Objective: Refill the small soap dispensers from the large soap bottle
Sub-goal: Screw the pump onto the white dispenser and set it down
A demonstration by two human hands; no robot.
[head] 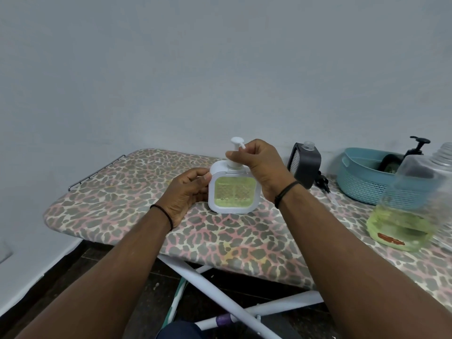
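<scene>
Upright on the leopard-print ironing board [117, 192] stands the white soap dispenser [233, 189], its long axis vertical, its flat window facing the camera and showing green soap nearly to the top. Its white pump head [236, 143] points its nozzle to the right. The left hand [188, 192] curls its fingers round the dispenser's left edge, steadying the body. The right hand [254, 160] is closed on the pump from the right, thumb and fingers pinching at the collar and nozzle. So the dispenser sits between the 2 hands, touching both. Further right, a black dispenser [305, 165] stands uncapped, apart from the hands. The large soap bottle [408, 209], open-necked and low on green soap, stands at the right edge beside a blue basket [362, 184].
</scene>
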